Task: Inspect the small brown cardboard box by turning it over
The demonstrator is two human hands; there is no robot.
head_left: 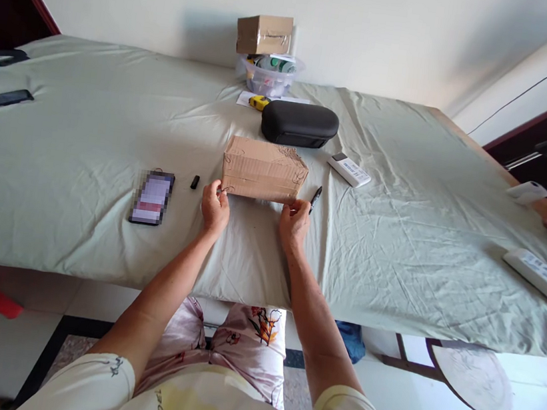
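I have the left hand point(215, 207) and right hand point(294, 224) pinching the near lower corners of the box point(264, 169), just beyond and between them on the bench point(397, 262). Its long axis runs crosswise, hand to hand, a long side facing me. The pen point(316, 198) lies just beside the right hand.

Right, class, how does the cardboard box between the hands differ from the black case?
The cardboard box is brown and sharp-edged; the black case is rounded. The box carries dark curly marks; the case looks plain. The left hand and right hand hold the box; neither touches the case. Both look wider than tall.
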